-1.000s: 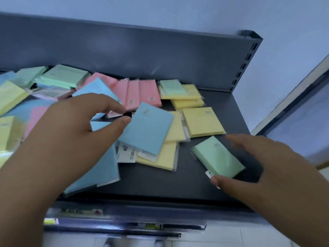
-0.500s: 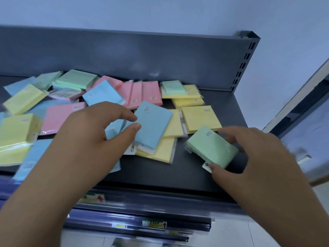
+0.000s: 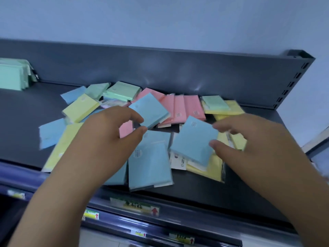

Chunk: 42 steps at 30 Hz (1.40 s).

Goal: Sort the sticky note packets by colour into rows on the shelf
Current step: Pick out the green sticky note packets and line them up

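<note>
Sticky note packets in blue, pink, yellow and green lie mixed in a heap on the dark grey shelf. My left hand pinches the near corner of a blue packet between thumb and forefinger. My right hand pinches the right edge of another blue packet, which is tilted over yellow packets. Two more blue packets lie flat near the front edge. Pink packets sit in a line behind. A small green packet rests on yellow ones at the back right.
A stack of green packets stands at the far left against the shelf's back panel. A perforated upright closes the right end. Price labels run along the front rail below.
The view has swung left, bringing the green stack into sight. My right hand has left the green packet and taken a blue one. My left hand has moved up to grip another blue packet.
</note>
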Motion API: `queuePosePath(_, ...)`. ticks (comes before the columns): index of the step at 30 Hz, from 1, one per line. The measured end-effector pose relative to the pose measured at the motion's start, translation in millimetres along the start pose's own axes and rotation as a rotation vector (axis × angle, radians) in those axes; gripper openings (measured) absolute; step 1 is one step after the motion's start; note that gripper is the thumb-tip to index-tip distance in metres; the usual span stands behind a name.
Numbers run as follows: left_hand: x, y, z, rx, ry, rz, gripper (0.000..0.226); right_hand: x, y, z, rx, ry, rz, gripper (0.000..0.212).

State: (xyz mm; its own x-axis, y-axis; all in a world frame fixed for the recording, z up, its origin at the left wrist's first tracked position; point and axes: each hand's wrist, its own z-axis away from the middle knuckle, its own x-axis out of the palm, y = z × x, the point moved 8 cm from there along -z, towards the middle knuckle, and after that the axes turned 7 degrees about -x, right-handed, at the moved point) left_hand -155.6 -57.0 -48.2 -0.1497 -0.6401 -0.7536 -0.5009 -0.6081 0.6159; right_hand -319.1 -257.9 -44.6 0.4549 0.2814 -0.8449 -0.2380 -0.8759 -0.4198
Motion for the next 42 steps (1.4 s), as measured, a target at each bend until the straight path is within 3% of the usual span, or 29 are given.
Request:
queuePosePath(8,-27,-35,-37,-0.095,-0.025,-0.083,0.017,59,-66,-128,-0.224,-0.247,0.109,0.023)
queuePosePath(17,-59,-81,-51,-0.129,-0.013,-0.043,0.018,170,-119,-230,-0.297,-0.386,0.237,0.056)
queuePosePath(20,-75,-91,-55,-0.122,0.022,-0.026,0.02,177,-123,-241,-0.263,-0.379,0.256,0.058)
queuePosePath(30,-107,-127,-80,-0.083,0.109,-0.189,0.028,170,-133,-233,-0.318,-0.333,0.334,0.035)
queuePosePath(35,-112,-141,-91,-0.101,0.105,-0.234,0.031,157,-138,-232,-0.356,-0.219,0.372,0.014)
queuePosePath(39,-113,-147,-95,-0.12,0.085,-0.234,0.031,145,-139,-233,-0.365,-0.117,0.438,0.017)
queuePosePath(42,-114,-151,-98,-0.131,0.075,-0.219,0.031,136,-140,-233,-0.338,-0.061,0.328,0.009)
